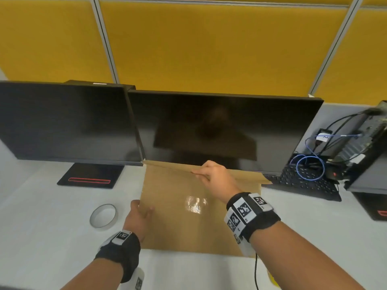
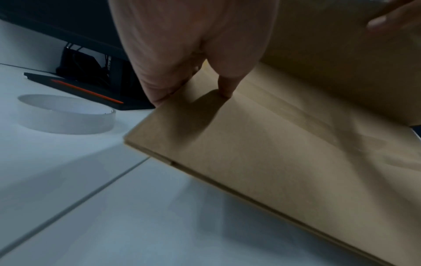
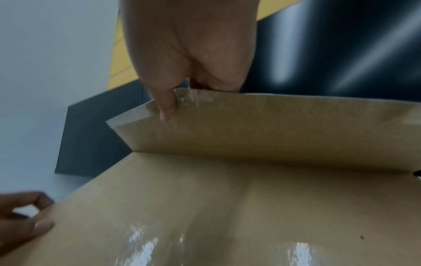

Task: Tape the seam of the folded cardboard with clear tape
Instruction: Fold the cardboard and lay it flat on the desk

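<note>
A brown cardboard sheet (image 1: 188,222) lies on the white desk, with a shiny strip of clear tape (image 1: 195,204) across its middle. Its far flap (image 1: 240,174) is raised. My right hand (image 1: 213,174) pinches that flap's top edge, thumb on the near face, as the right wrist view shows (image 3: 168,106). My left hand (image 1: 140,214) grips the cardboard's left edge, thumb on top and fingers (image 2: 159,86) under it. A roll of clear tape (image 1: 103,215) sits on the desk left of the cardboard, untouched.
Two dark monitors (image 1: 219,130) stand right behind the cardboard, the left one on a black base with a red stripe (image 1: 90,178). A black keyboard (image 1: 303,183), cables and a small computer (image 1: 366,143) crowd the right side. Yellow partition panels rise behind.
</note>
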Demonstrator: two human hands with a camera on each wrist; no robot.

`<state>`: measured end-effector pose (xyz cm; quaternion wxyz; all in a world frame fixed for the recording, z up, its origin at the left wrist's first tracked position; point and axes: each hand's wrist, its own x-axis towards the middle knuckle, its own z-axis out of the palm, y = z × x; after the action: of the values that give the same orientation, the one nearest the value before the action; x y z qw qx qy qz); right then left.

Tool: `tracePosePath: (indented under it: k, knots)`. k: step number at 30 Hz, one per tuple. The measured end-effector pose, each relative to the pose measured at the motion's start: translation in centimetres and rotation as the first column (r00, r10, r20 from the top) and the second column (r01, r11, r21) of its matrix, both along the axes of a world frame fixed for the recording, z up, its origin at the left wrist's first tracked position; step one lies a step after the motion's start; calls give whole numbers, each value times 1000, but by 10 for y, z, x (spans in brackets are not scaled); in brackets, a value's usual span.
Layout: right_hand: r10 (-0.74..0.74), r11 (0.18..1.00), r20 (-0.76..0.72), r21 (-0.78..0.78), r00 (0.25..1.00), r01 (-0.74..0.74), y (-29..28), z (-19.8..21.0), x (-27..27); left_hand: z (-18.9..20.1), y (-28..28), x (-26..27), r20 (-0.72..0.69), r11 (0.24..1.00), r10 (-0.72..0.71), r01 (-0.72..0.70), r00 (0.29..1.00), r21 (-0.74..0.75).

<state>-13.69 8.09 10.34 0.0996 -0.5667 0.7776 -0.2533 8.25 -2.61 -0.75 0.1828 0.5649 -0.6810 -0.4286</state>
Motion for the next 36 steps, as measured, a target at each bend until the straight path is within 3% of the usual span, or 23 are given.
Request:
tracePosePath:
  k: [7,13,16,21,24,27,29,32,36]
  knots:
    - [8,993,76,113,997,-17,-4,-91,12,-36,-16,6,143,996,-37,25,989,83]
    - [12,952,73,304,997,-33,-14,-139,17,-48,-23,10,261,989,-88,53,961,138]
    - [59,900,23,432,998,-63,-15,-160,21,-49,-25,11,399,989,-128,86,908,121]
    - [74,875,50,476,996,-89,-7,-180,31,-50,-19,11,595,983,-132,182,793,-24]
    - [44,893,40,446,998,-58,1,-181,40,-54,-11,11,562,910,-240,384,791,-153]
    - [44,893,32,446,999,-53,6,-177,47,-55,-3,4,629,685,-423,684,653,-250]
    - [63,890,36,451,997,-72,9,-177,50,-56,6,-1,673,601,-506,780,540,-173]
    - [80,887,59,451,995,-98,13,-179,52,-58,11,-2,658,632,-604,773,450,51]
    - [98,886,55,449,994,-112,18,-186,53,-61,12,-3,650,647,-602,760,465,56]
